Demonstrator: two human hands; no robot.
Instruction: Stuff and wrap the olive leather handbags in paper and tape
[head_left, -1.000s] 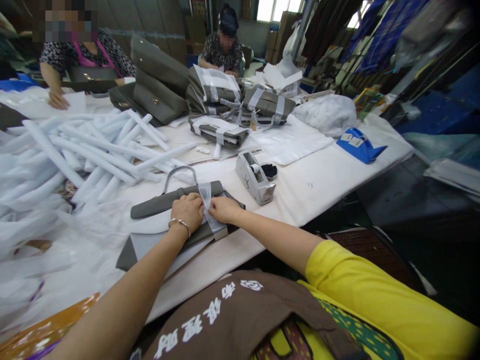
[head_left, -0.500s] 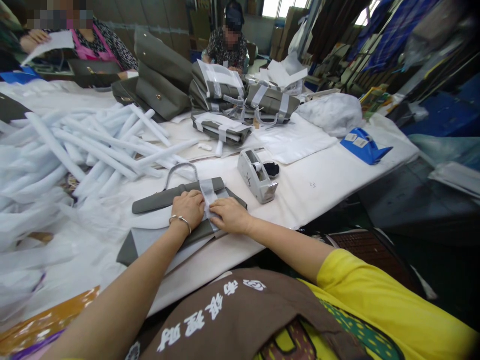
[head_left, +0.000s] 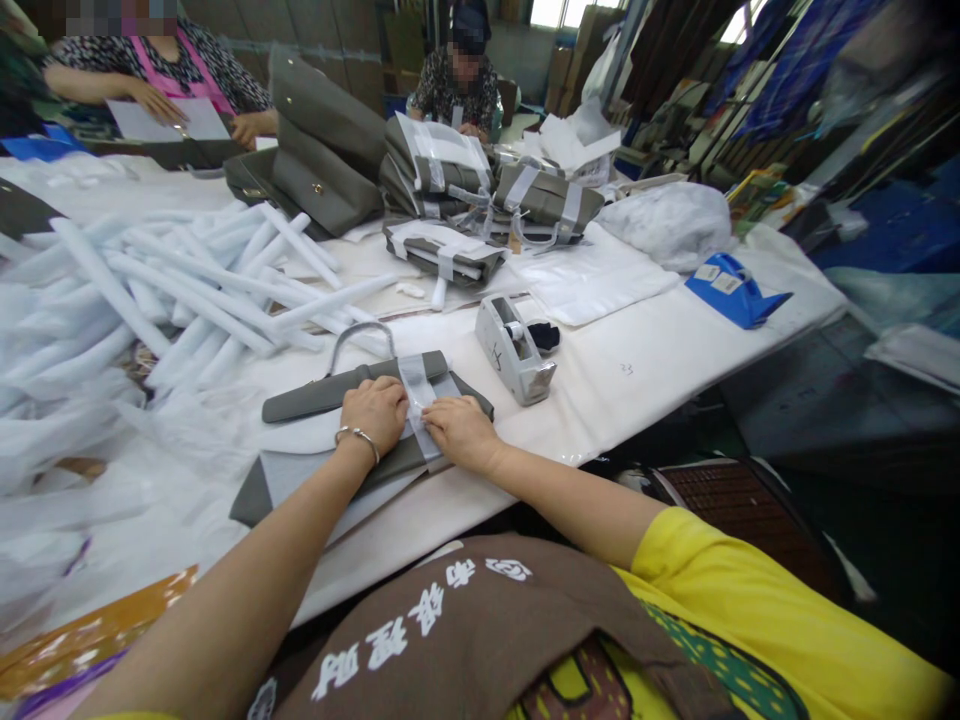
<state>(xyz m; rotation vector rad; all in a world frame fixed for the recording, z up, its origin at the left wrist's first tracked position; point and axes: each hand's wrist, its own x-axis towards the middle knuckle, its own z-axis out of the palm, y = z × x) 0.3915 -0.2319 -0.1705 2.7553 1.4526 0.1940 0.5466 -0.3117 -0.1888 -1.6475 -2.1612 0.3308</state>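
A dark grey-green handbag point(head_left: 300, 402) lies flat on the table in front of me, its wrapped handle point(head_left: 360, 328) arching up at the back. Across the bag runs a whitish wrapping strip point(head_left: 414, 372). My left hand point(head_left: 377, 412) rests on the bag at the strip's left edge, fingers curled and pressed together. From the other side, my right hand point(head_left: 461, 428) has its fingers bunched on the strip, pinching or pressing it; the fingertips are partly hidden. Just behind my right hand stands a grey tape dispenser point(head_left: 510, 352).
White foam tubes point(head_left: 217, 275) pile up at the left. Several wrapped bags point(head_left: 442, 255) are stacked at the back. A blue tape dispenser point(head_left: 731, 290) sits near the table's right edge. Across the table are two co-workers, one with hands on white paper point(head_left: 150, 120).
My hands stay at the strip, with only slight finger shifts. The co-worker at the back left has lowered a white sheet onto a bag.
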